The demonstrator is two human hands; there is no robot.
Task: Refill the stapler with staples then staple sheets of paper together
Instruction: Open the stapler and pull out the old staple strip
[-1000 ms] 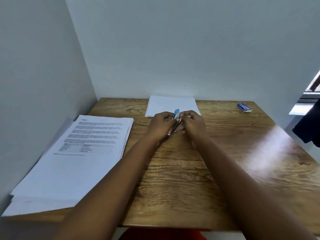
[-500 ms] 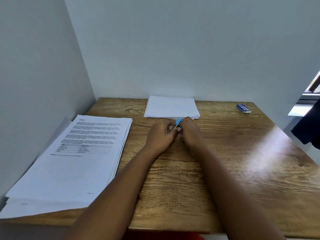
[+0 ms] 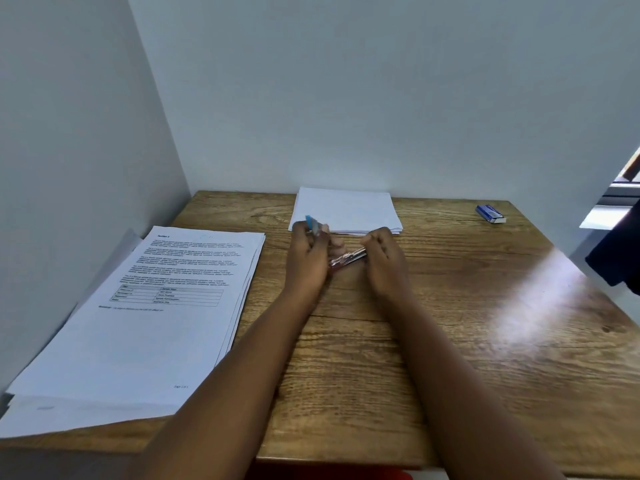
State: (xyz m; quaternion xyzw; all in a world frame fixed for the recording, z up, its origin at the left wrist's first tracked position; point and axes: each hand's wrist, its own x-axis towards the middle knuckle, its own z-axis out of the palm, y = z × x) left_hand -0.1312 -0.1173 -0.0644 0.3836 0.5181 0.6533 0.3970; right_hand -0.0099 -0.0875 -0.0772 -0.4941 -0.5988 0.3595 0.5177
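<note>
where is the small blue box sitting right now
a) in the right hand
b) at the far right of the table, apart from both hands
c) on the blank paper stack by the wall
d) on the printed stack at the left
b: the small blue box lies alone on the bare wood table near its far right corner, well away from both paper stacks and both hands.

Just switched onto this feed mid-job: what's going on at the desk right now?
A person is working a small stapler above the wooden table. The left hand grips its blue end, swung up, while the right hand holds the metal part. It looks opened for loading. The blue staple box sits far right; a printed paper stack and a blank stack lie unstapled.
</note>
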